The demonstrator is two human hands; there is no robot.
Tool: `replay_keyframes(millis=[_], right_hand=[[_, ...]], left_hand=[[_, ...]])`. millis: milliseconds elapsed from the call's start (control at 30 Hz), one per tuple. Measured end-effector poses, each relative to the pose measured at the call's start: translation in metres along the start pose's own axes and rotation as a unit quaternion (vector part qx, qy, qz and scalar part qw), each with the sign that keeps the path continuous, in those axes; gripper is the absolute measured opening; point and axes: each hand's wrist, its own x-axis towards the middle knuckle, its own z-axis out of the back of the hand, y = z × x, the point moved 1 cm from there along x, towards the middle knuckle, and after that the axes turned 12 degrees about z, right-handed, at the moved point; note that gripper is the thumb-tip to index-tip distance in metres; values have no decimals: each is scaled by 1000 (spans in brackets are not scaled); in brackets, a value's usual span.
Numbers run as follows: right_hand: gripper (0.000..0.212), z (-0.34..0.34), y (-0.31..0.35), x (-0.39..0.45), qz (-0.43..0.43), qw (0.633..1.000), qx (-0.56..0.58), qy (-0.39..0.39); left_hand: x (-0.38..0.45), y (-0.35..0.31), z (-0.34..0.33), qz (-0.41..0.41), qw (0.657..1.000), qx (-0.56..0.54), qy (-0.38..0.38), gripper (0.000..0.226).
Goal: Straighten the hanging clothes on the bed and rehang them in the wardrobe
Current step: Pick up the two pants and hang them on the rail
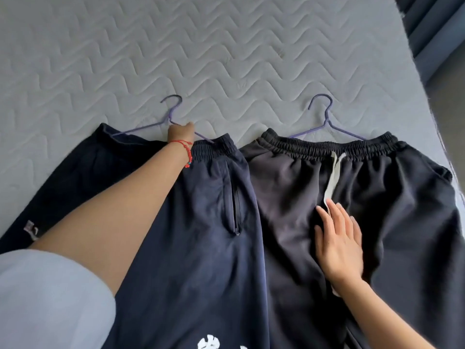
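Left hand grips left hanger; right hand flat on black trousers

Left hand gripping purple hanger, right hand flat on black trousers

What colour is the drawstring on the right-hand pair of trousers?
The drawstring is off-white or pale grey, clearest in the head view.

There is just one camera, worn on the person's head. It looks forward and down at the bed from close up. Both arms reach into the frame from the bottom edge. The wide lens bends the edges, so the dark strip at the upper right of the frame is hard to make out.
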Motion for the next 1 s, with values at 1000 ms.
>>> replay_keyframes(millis=[1000], right_hand=[[31, 42, -44, 129, 14, 997, -44, -70]], left_hand=[[-87, 86, 23, -38, 933, -346, 95, 39]])
